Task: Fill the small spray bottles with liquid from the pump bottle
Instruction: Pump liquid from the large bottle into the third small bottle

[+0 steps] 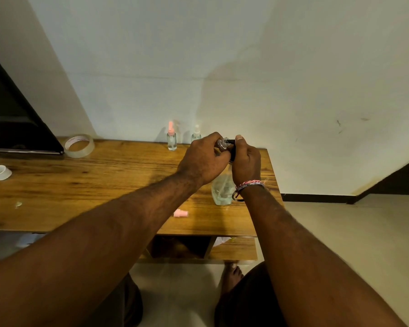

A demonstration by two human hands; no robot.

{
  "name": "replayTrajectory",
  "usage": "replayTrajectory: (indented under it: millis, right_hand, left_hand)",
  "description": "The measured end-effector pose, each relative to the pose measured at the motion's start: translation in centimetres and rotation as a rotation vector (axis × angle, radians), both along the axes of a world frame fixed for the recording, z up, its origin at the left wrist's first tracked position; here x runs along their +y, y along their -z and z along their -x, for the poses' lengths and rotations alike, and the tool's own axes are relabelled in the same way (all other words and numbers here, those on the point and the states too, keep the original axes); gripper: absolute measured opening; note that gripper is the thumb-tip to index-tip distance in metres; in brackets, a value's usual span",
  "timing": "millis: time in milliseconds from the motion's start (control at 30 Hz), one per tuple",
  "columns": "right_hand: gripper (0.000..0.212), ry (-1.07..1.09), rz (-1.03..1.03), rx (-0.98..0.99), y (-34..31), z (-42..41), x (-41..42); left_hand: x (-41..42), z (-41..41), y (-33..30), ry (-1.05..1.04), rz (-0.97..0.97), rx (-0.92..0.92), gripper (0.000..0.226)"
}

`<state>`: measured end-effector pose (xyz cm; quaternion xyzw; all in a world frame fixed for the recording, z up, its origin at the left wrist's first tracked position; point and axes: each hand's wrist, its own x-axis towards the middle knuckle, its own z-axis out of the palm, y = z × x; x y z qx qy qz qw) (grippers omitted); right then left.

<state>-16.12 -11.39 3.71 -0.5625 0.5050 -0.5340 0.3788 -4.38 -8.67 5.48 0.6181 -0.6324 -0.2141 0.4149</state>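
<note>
Pump bottle (222,190): clear body, partly filled with clear liquid, standing upright on the wooden table (80,185) near its right front corner. Its black pump head (232,147) is under your right hand (246,164); your fingers are curled round the head and your thumb lies along the top, pointing toward the spout end.

Your left hand (203,161) pinches a small clear open bottle (223,143), cap off, its threaded neck showing between your fingertips. You hold it up right at the pump spout, mouth just beside the nozzle. Whether the two actually touch cannot be told; the area is small and partly covered by your fingers. Liquid level inside it cannot be read.

Further observations:
- A pink spray cap (181,213) lies on its side on the table, in front of the pump bottle and to its left, close to your left forearm.
- Two more small spray bottles stand upright at the back edge against the wall: the pink-capped bottle (171,139) and, to its right, the white-capped bottle (196,133), partly hidden behind your left hand.
- A clear tape roll (79,146) stands at back left, beside a dark screen (14,121).
- A smaller white ring (0,172) lies near the left edge.
- Your right wrist carries thread bands (248,186).
</note>
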Motion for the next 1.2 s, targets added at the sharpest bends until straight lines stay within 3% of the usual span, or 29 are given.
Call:
replayTrajectory:
  millis: [533, 733, 1200]
  right_hand:
    - [0.059, -0.011, 0.0, -0.014, 0.28, -0.04, -0.14]
    - [0.047, 0.029, 0.029, 0.034, 0.23, -0.16, -0.17]
    - [0.056, -0.028, -0.019, -0.032, 0.13, 0.15, -0.12]
  left_hand:
    - [-0.11, 0.09, 0.01, -0.024, -0.012, 0.06, 0.006]
    - [0.12, 0.1, 0.04, -0.016, 0.001, 0.04, 0.005]
    - [-0.25, 0.0, 0.26, -0.031, 0.005, 0.065, 0.006]
